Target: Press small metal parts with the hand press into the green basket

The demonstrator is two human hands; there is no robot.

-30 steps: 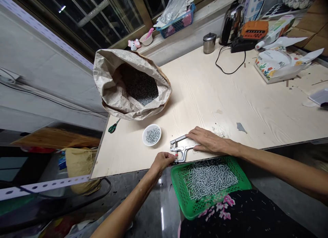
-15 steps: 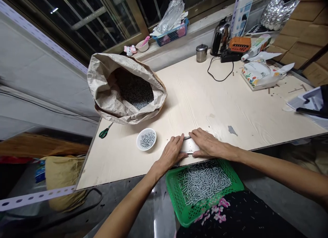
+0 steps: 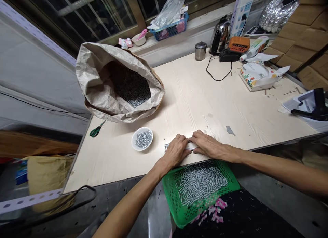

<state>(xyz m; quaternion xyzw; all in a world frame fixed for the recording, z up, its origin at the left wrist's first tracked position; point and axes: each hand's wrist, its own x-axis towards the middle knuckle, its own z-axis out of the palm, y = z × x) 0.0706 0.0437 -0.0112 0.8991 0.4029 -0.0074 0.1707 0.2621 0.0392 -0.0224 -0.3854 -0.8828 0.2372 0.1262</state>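
Observation:
Near the table's front edge lies a flat, pale metal strip [image 3: 190,146], which looks like a rail with turned-up edges. My left hand [image 3: 176,149] covers its left part, fingers on the far edge and thumb on the near one. A short end with small marks or holes shows left of that hand. My right hand [image 3: 207,146] grips the strip's right part the same way, close to the left one. Just below the edge sits a green perforated basket [image 3: 170,197] full of small silvery screws or pins [image 3: 202,181]. A white bowl [image 3: 133,142] of similar pieces stands left.
A large open sack [image 3: 89,77] of dark metal pieces stands at the back left. Green-handled scissors [image 3: 95,131] lie beside it. Farther back are a metal canister [image 3: 200,51], a kettle [image 3: 219,34], an orange battery [image 3: 238,44] with its cord and a tissue pack [image 3: 258,75].
My hands have come closer together on the strip, so less of it shows between them. Its left end now shows beyond my left hand. The view has shifted slightly.

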